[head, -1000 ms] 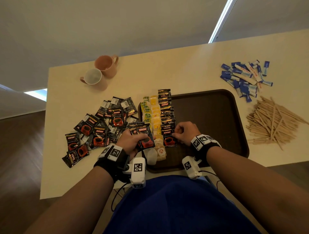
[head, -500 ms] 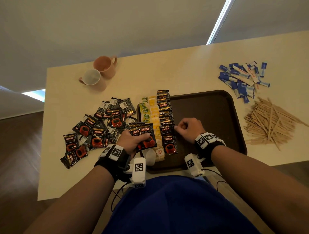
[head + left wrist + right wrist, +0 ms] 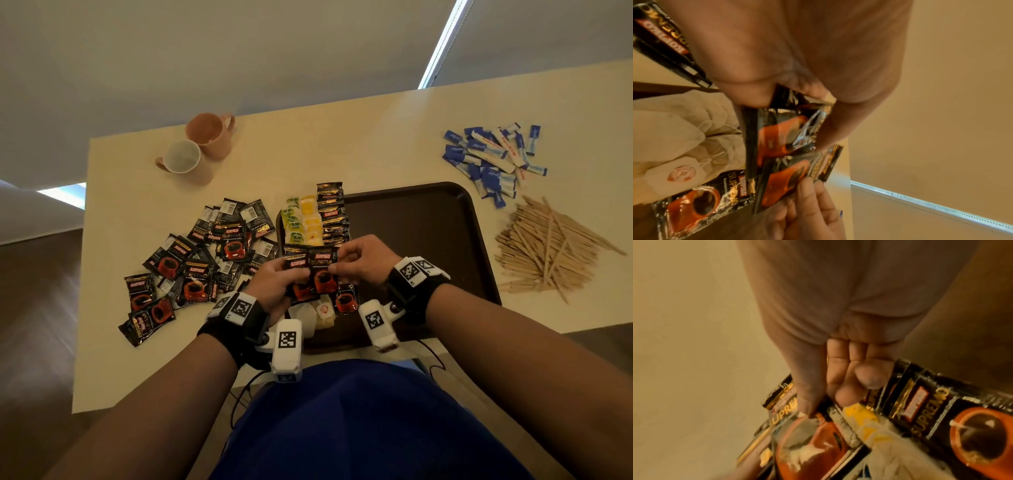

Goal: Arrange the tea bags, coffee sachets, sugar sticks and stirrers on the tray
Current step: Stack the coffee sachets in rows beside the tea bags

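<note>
Cream table (image 3: 342, 144) is carrying a dark brown tray (image 3: 428, 219), with tea bags (image 3: 301, 219) and a coffee sachet row (image 3: 330, 212) running along its 9 o'clock edge. Left hand (image 3: 277, 284) is gripping a small stack of coffee sachets (image 3: 301, 279), fingers curled round it, just above the near end of that row. Right hand (image 3: 363, 258) is pinching the top sachet (image 3: 323, 270) at its right edge, thumb and forefinger closed on it. Sachet is standing label-up, long axis running 12 to 6, logo end toward 12. Judging the step: peeling one off to extend the row; best keeping that 12-to-6 heading and overlapping the last one evenly. Loose sachets (image 3: 191, 267) are lying at 9 o'clock, sugar sticks (image 3: 493, 161) at 1, stirrers (image 3: 548, 250) at 3, all off the tray.
</note>
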### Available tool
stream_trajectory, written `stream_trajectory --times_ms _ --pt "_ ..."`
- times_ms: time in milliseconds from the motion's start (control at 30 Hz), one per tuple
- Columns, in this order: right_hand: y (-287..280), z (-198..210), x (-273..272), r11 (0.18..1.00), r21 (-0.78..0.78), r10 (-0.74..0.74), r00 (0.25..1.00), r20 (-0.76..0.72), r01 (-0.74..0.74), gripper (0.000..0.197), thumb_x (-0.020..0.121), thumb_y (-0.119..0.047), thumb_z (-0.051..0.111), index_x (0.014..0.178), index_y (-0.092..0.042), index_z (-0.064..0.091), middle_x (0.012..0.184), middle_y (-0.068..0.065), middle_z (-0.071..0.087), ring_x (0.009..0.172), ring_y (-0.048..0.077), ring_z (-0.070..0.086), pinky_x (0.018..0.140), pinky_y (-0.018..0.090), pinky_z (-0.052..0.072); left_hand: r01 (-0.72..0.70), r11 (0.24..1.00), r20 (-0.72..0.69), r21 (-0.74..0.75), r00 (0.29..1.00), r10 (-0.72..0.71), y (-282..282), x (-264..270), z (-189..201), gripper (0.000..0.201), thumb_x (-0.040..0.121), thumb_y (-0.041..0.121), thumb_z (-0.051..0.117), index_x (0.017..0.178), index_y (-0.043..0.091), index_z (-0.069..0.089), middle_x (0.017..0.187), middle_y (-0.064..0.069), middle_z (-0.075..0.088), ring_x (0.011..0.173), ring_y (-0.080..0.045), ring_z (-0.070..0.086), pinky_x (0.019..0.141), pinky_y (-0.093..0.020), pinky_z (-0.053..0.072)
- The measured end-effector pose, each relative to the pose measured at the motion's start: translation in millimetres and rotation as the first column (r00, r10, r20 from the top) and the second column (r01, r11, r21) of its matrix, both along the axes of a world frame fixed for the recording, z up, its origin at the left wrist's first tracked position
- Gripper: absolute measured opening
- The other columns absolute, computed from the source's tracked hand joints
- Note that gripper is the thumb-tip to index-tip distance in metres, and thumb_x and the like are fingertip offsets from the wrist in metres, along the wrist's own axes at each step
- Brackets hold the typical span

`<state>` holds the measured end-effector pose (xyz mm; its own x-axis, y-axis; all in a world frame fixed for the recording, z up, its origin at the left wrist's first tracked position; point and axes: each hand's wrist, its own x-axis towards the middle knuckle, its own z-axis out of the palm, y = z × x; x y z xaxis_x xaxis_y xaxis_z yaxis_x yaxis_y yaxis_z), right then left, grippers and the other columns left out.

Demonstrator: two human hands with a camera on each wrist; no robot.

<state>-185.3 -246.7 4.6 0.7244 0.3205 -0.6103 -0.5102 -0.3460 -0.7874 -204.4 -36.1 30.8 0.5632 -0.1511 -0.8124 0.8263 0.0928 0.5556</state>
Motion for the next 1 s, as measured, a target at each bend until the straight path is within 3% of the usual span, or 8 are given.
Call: stream_trajectory --times_ms 133,267,400,567,700,800,1000 --pt "-24.5 -7.9 -7.2 0.997 -0.077 -0.016 0.999 -0.051 0.012 0.011 0.086 -0.015 0.073 0.092 -0.008 0.067 0.073 0.001 0.072 0.060 0.007 0.065 0.058 0.021 0.053 -0.076 0.996 -0.005 -0.041 0.997 0.075 5.6 0.7 -0.2 0.030 0.093 -0.014 0.048 0.114 0.007 0.055 0.109 -0.021 0.072 0.099 -0.033 0.071 0.081 -0.046 0.059" --pt "-36.3 -26.2 -22.7 0.961 -0.248 0.094 0.987 -0.129 -0.124 0.009 0.085 -0.015 0.074 0.087 -0.011 0.066 0.075 0.005 0.073 0.066 0.014 0.069 0.061 0.023 0.056 -0.113 0.992 0.002 -0.058 0.994 0.113 8.4 -0.5 -0.1 0.030 0.094 -0.015 0.045 0.116 0.004 0.054 0.100 -0.021 0.073 0.093 -0.031 0.072 0.075 -0.044 0.062" --pt "-30.6 -37.6 -30.2 0.929 -0.301 0.159 0.966 -0.203 -0.216 0.011 0.084 -0.012 0.076 0.084 -0.011 0.065 0.079 0.010 0.074 0.068 0.016 0.072 0.066 0.027 0.059 -0.114 0.992 0.003 -0.059 0.993 0.114 8.5 -2.2 2.5 0.029 0.095 -0.014 0.045 0.114 0.006 0.055 0.102 -0.021 0.072 0.092 -0.031 0.072 0.076 -0.044 0.062" --pt "-20.3 -44.1 -29.6 0.899 -0.393 0.167 0.981 -0.099 -0.192 0.015 0.083 -0.018 0.078 0.080 -0.009 0.067 0.073 0.008 0.075 0.069 0.019 0.074 0.070 0.033 0.062 -0.114 0.992 -0.003 -0.061 0.994 0.114 8.8 -3.1 4.8 0.030 0.095 -0.013 0.045 0.115 0.007 0.055 0.104 -0.020 0.072 0.097 -0.031 0.071 0.084 -0.046 0.058" --pt "-18.2 -40.9 -22.7 0.888 -0.446 0.129 0.992 0.004 -0.113 0.020 0.085 -0.022 0.077 0.071 -0.015 0.063 0.069 0.004 0.073 0.063 0.012 0.072 0.058 0.020 0.055 -0.126 0.990 -0.011 -0.064 0.992 0.125 10.9 -3.7 4.3 0.032 0.095 -0.013 0.045 0.122 0.003 0.052 0.108 -0.023 0.071 0.097 -0.032 0.072 0.082 -0.046 0.059" --pt "-18.3 -37.3 -18.9 0.859 -0.504 0.148 0.986 0.073 -0.092 0.022 0.085 -0.026 0.076 0.071 -0.020 0.061 0.066 -0.001 0.070 0.060 0.008 0.069 0.055 0.017 0.048 -0.130 0.989 -0.013 -0.065 0.992 0.129 12.3 -3.9 3.5 0.030 0.095 -0.012 0.046 0.118 0.005 0.053 0.110 -0.023 0.072 0.098 -0.032 0.072 0.085 -0.047 0.058" --pt "-14.7 -35.5 -17.6 0.864 -0.500 0.130 0.987 0.097 -0.065 0.022 0.084 -0.027 0.077 0.074 -0.023 0.058 0.072 -0.003 0.067 0.064 0.011 0.068 0.063 0.024 0.056 -0.131 0.989 -0.012 -0.063 0.991 0.131 13.8 -5.1 1.4 0.027 0.095 -0.012 0.047 0.114 0.006 0.054 0.108 -0.023 0.072 0.097 -0.033 0.072 0.092 -0.049 0.055"
